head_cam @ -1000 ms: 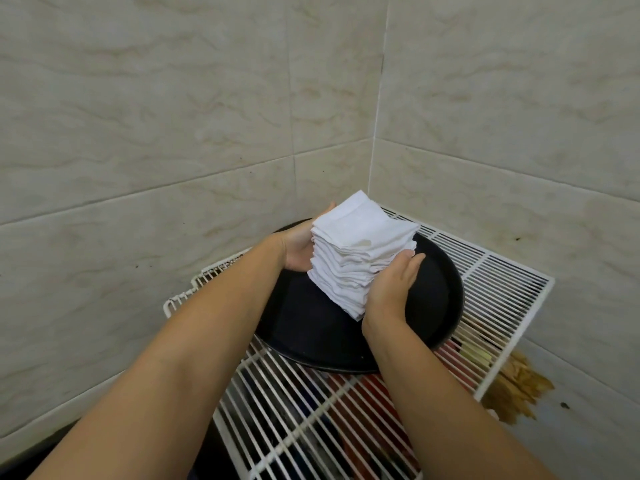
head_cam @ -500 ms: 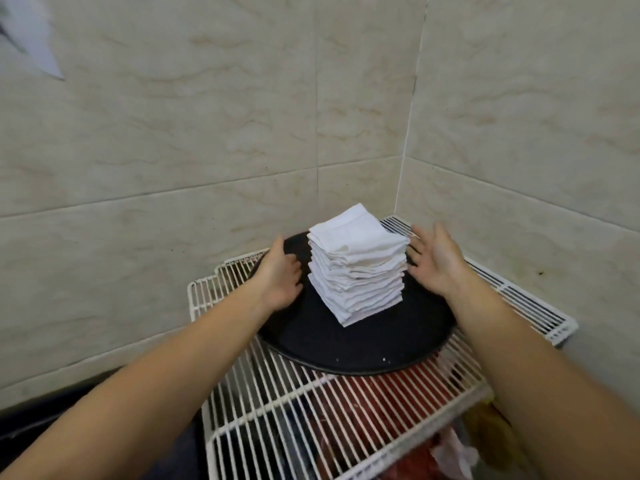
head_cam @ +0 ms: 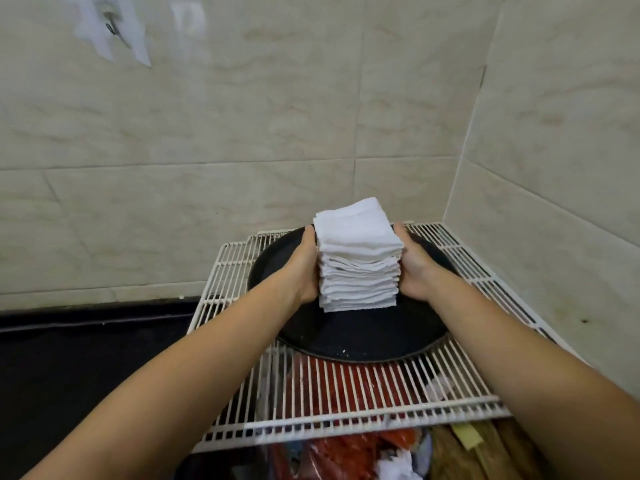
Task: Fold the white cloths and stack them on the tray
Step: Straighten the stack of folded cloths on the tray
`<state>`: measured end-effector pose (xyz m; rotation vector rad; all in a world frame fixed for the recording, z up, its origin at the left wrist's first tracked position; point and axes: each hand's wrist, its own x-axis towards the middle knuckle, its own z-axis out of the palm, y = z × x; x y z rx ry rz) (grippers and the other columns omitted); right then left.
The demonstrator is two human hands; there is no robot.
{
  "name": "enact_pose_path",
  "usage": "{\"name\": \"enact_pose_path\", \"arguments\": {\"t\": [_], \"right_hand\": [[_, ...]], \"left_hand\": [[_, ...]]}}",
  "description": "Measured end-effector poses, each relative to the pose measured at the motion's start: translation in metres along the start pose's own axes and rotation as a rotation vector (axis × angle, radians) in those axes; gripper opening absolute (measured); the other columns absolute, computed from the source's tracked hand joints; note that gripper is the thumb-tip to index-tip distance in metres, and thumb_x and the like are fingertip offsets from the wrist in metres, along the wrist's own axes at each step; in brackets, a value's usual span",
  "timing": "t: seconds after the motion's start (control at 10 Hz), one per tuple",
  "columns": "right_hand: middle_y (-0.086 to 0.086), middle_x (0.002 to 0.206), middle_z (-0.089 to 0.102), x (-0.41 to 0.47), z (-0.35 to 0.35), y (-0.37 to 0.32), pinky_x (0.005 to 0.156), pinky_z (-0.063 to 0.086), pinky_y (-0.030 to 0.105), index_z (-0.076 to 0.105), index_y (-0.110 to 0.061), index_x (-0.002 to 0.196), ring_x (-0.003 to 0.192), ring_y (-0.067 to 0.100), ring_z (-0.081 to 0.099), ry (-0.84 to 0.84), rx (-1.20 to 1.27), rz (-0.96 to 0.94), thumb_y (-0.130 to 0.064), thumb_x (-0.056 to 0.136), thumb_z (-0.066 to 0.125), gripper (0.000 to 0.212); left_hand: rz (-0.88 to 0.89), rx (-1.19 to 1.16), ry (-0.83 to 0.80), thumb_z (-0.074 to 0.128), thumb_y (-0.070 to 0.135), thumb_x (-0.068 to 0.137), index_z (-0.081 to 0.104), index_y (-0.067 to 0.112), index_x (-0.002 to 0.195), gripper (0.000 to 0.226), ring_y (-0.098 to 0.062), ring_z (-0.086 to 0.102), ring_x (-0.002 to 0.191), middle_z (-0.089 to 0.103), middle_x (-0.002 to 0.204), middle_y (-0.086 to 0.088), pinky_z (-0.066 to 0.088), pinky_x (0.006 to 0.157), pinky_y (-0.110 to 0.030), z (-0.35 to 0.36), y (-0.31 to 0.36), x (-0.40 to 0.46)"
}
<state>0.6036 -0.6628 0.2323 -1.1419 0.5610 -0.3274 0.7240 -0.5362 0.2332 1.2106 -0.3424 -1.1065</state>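
- The stack of folded white cloths [head_cam: 358, 258] stands on the round black tray [head_cam: 363, 336], toward the tray's back half, with bare tray in front of it.
- The stack's long axis is vertical. It looks roughly upright, the upper layers sitting a little proud of the lower ones, and the edges are not fully flush.
- The stack lies directly between the two hands, so neither is nearer: the left hand [head_cam: 304, 268] is against its left face, the right hand [head_cam: 414, 268] against its right face.
- Both hands cup the stack from opposite sides, palms inward and fingers wrapped toward the far side. The fingertips are hidden behind the cloths, so how far they curl cannot be told.
- The bottom of the stack appears to meet the tray. Whether it is resting or slightly lifted I cannot tell.
- Judged from this, the step in hand is squaring or steadying the pile. Uneven pressure from one side could shear the layers.
- The tray sits on a white wire rack [head_cam: 346, 407] in a tiled corner [head_cam: 460, 150], with red packaging [head_cam: 343, 448] visible beneath the rack.
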Motion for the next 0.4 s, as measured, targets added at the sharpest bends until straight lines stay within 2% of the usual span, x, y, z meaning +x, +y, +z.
{"name": "enact_pose_path", "arguments": {"t": [0.2, 0.4], "right_hand": [[0.017, 0.122, 0.064, 0.002, 0.001, 0.004, 0.095, 0.049, 0.042, 0.059, -0.010, 0.127, 0.112, 0.033, 0.060, -0.040, 0.027, -0.062, -0.055, 0.098, 0.031, 0.061], [0.012, 0.125, 0.064, -0.001, -0.011, 0.005, 0.103, 0.043, 0.041, 0.059, -0.014, 0.127, 0.117, 0.027, 0.058, -0.048, -0.090, -0.053, -0.057, 0.098, 0.025, 0.062]], "left_hand": [[0.049, 0.031, 0.062, 0.046, 0.072, 0.081, 0.063, 0.014, 0.124, 0.074, -0.032, 0.061, 0.114, 0.066, 0.121, -0.013, 0.044, 0.103, -0.047, 0.007, 0.000, -0.008], [0.068, 0.171, 0.108, 0.035, 0.075, 0.085, 0.063, 0.020, 0.123, 0.073, -0.026, 0.063, 0.112, 0.068, 0.119, -0.006, 0.045, 0.103, -0.044, 0.003, -0.006, -0.016]]}}
